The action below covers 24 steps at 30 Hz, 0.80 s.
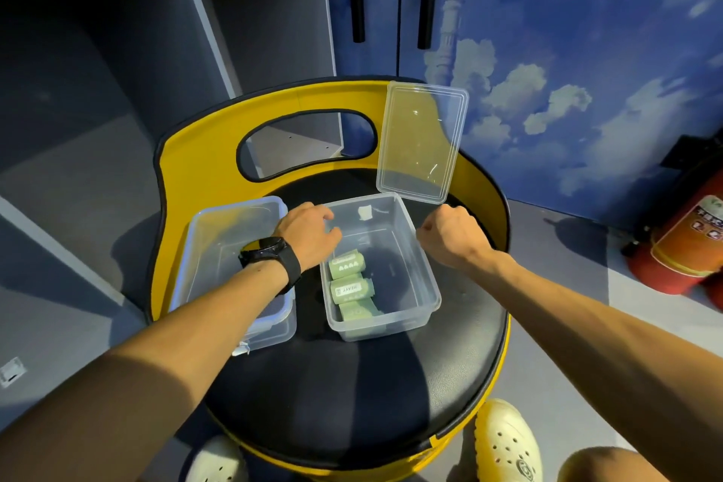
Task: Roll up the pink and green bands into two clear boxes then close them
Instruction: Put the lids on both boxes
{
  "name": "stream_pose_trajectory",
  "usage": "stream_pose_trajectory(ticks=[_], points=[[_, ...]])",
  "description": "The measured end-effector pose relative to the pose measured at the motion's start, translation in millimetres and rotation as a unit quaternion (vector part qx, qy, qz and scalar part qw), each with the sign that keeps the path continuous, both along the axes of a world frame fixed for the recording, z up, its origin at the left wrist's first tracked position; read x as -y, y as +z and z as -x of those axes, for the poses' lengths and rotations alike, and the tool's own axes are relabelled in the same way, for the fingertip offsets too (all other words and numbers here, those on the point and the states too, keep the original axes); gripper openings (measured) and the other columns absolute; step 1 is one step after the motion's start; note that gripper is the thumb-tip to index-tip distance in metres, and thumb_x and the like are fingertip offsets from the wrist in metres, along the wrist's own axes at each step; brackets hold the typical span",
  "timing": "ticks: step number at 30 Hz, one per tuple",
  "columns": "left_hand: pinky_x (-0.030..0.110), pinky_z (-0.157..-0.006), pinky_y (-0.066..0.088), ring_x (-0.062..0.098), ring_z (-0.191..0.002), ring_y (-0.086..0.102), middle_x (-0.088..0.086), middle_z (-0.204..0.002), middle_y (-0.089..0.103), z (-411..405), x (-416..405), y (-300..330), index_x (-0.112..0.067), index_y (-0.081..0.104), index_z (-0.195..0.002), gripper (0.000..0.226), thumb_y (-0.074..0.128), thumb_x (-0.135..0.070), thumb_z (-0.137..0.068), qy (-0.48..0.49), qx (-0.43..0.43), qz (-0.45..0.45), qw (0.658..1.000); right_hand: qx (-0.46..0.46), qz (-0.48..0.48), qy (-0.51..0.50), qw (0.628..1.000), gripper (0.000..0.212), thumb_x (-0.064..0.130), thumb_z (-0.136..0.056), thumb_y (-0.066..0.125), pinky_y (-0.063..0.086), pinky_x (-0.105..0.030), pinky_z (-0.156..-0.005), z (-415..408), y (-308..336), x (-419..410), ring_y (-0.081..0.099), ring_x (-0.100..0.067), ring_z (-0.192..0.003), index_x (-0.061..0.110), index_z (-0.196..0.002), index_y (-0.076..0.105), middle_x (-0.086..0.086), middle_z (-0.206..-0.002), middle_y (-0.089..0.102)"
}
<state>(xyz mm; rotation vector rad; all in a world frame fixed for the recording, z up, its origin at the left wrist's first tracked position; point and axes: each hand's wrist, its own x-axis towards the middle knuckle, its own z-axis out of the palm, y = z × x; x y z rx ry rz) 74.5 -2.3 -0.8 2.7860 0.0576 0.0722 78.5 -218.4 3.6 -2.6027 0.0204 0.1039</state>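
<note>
Rolls (349, 286) in box (410, 266) | below left hand (309, 233) fingers, apart

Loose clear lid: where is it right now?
In the head view the loose clear lid stands propped against the yellow chair back, right of centre, just behind the open box holding green rolls.

Yellow-backed chair with black padded seat (352, 383); red fire extinguisher (680, 246) right of it, grey open shelving (117, 51) behind-left.
</note>
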Motion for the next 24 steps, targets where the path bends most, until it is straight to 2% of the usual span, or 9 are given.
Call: stream_pose_trajectory(ticks=[3,6,10,13,15,17,21,23,24], points=[[0.029,-0.079,0.043,0.024,-0.102,0.058,0.007,-0.111,0.062,-21.7,10.6,4.2,-0.013,0.064,-0.117,0.028,0.054,-0.024,-0.094,-0.015,0.033,0.025,0.999,0.014,-0.015,-0.021,1.0,0.02,0.012,-0.09,0.053,0.041,-0.028,-0.058,-17.3,-3.2,5.3,0.057,-0.029,-0.068,0.0,-0.083,0.067,-0.013,-0.083,0.066],[0.027,-0.077,0.042,0.024,-0.1,0.058,0.005,-0.106,0.065,-51.0,20.2,5.0,-0.015,0.068,-0.111,0.024,0.053,-0.023,-0.092,-0.022,0.063,0.035,0.997,0.026,-0.024,-0.046,0.998,0.022,0.014,-0.089,0.052,0.041,-0.028,-0.058,-41.2,-9.4,14.3,0.058,-0.034,-0.069,-0.002,-0.082,0.066,-0.018,-0.084,0.068],[0.024,-0.077,0.04,0.019,-0.1,0.059,0.001,-0.108,0.068,-94.3,30.2,3.1,-0.017,0.069,-0.11,0.024,0.055,-0.026,-0.093,-0.017,0.087,0.054,0.995,0.045,-0.052,-0.086,0.994,0.023,0.016,-0.094,0.054,0.033,-0.022,-0.05,-75.4,-12.7,27.3,0.05,-0.021,-0.058,-0.002,-0.09,0.068,-0.009,-0.078,0.059],[0.025,-0.08,0.045,0.021,-0.099,0.062,0.001,-0.105,0.071,-122.0,36.8,1.6,-0.018,0.069,-0.112,0.025,0.055,-0.028,-0.094,-0.009,0.078,0.065,0.995,0.063,-0.063,-0.121,0.989,0.022,0.016,-0.095,0.055,0.033,-0.02,-0.049,-99.0,-14.2,34.3,0.047,-0.014,-0.053,0.0,-0.085,0.067,-0.007,-0.077,0.059],[0.029,-0.084,0.048,0.022,-0.097,0.062,0.003,-0.1,0.071,-138.5,42.0,-1.4,-0.018,0.069,-0.109,0.022,0.055,-0.029,-0.095,-0.023,0.062,0.073,0.995,0.074,-0.058,-0.138,0.986,0.021,0.014,-0.096,0.053,0.035,-0.021,-0.057,-112.5,-16.2,36.7,0.045,-0.018,-0.054,0.002,-0.082,0.063,-0.008,-0.077,0.055],[0.03,-0.083,0.046,0.021,-0.093,0.06,0.004,-0.098,0.068,-153.3,47.5,-4.3,-0.019,0.067,-0.105,0.02,0.053,-0.029,-0.096,-0.031,0.047,0.076,0.995,0.091,-0.059,-0.152,0.982,0.022,0.015,-0.097,0.051,0.035,-0.026,-0.065,-124.9,-20.9,37.6,0.046,-0.026,-0.065,0.002,-0.085,0.064,-0.009,-0.081,0.054],[0.033,-0.099,0.042,0.028,-0.117,0.055,0.007,-0.127,0.064,-181.9,56.3,-7.1,-0.013,0.062,-0.126,0.036,0.048,-0.029,-0.097,-0.024,0.051,0.091,0.994,0.121,-0.067,-0.173,0.975,0.023,0.018,-0.097,0.05,0.035,-0.028,-0.066,-142.8,-30.4,39.0,0.044,-0.028,-0.067,0.005,-0.081,0.06,-0.01,-0.08,0.054],[0.034,-0.102,0.04,0.029,-0.12,0.054,0.008,-0.129,0.063,-191.3,60.8,-7.8,-0.012,0.06,-0.127,0.037,0.048,-0.029,-0.097,-0.026,0.048,0.109,0.993,0.127,-0.071,-0.184,0.972,0.023,0.018,-0.096,0.051,0.036,-0.029,-0.065,-149.8,-32.3,41.1,0.046,-0.028,-0.064,0.004,-0.082,0.062,-0.011,-0.08,0.056],[0.033,-0.1,0.041,0.03,-0.119,0.055,0.007,-0.124,0.065,-194.8,63.1,-8.3,-0.012,0.061,-0.125,0.035,0.048,-0.029,-0.097,-0.027,0.043,0.114,0.992,0.127,-0.07,-0.189,0.971,0.022,0.017,-0.096,0.052,0.037,-0.029,-0.064,-152.4,-33.0,42.6,0.046,-0.027,-0.063,0.003,-0.085,0.065,-0.01,-0.08,0.057]])
